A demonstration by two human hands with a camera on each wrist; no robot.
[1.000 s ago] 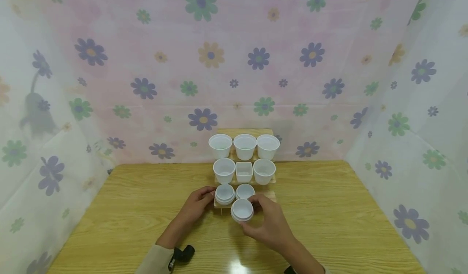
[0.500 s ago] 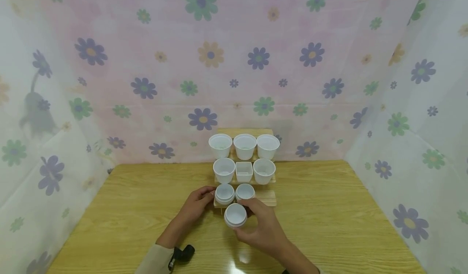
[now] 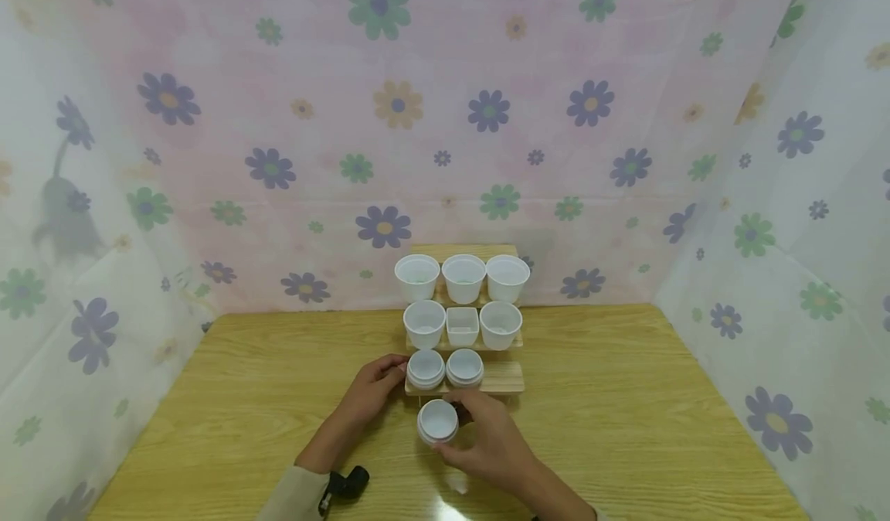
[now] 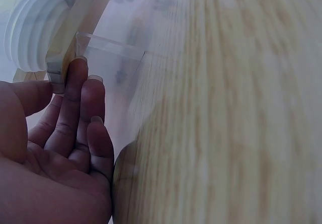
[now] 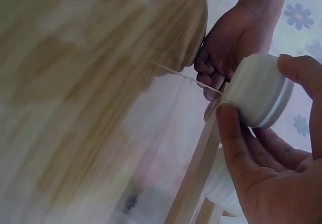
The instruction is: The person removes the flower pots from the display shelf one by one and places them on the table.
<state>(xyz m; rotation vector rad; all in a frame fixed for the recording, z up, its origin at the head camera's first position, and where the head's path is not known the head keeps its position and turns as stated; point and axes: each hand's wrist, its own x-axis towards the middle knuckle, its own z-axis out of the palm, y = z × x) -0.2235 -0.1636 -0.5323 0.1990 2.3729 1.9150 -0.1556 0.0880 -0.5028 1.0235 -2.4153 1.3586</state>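
Observation:
A small white round jar [image 3: 438, 422], its open mouth up, is held by my right hand [image 3: 490, 436] between thumb and fingers, in front of a tiered wooden display stand [image 3: 504, 379]. In the right wrist view the jar [image 5: 257, 90] has a ridged rim and a fingertip against its base. My left hand [image 3: 371, 392] pinches the left end of the stand's lowest shelf; the left wrist view shows its thumb above the board and fingers [image 4: 75, 93] below. Two similar jars, a left one [image 3: 426, 369] and a middle one [image 3: 464, 368], stand on that shelf.
The middle shelf carries two round white cups and a square cup [image 3: 463, 326] between them. Three larger white cups [image 3: 463, 277] line the top row. Clear supports hold the shelf above the wood-grain table [image 3: 278, 374]. Flowered cloth [image 3: 445, 119] encloses the back and sides.
My right hand has drawn the jar left and toward me, away from the lowest shelf, uncovering the middle jar and the bare right part of that shelf. My left hand stays in place.

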